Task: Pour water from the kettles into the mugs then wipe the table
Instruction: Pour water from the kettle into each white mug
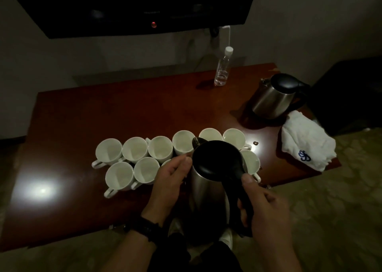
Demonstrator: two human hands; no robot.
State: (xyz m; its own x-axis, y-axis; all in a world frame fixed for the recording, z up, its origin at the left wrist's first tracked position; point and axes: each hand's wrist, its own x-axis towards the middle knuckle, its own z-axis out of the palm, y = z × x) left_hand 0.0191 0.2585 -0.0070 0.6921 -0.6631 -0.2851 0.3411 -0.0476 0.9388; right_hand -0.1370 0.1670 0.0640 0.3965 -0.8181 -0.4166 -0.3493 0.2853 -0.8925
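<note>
A steel kettle [203,187] with a black lid is held above the near edge of the dark wooden table [103,110]. My right hand [266,211] grips its black handle, thumb on top. My left hand [171,180] rests its fingers against the kettle's left side by the lid rim. The spout points away, over two rows of several white mugs [134,149]; the kettle hides part of some. A second steel kettle [275,96] stands at the back right. A white folded cloth [306,143] with a blue mark lies at the right edge.
A clear plastic bottle [223,69] with a white cap stands at the table's back. A dark wall-mounted screen [134,7] hangs above. A bright light reflection lies on the left of the table. Patterned floor lies to the right and below.
</note>
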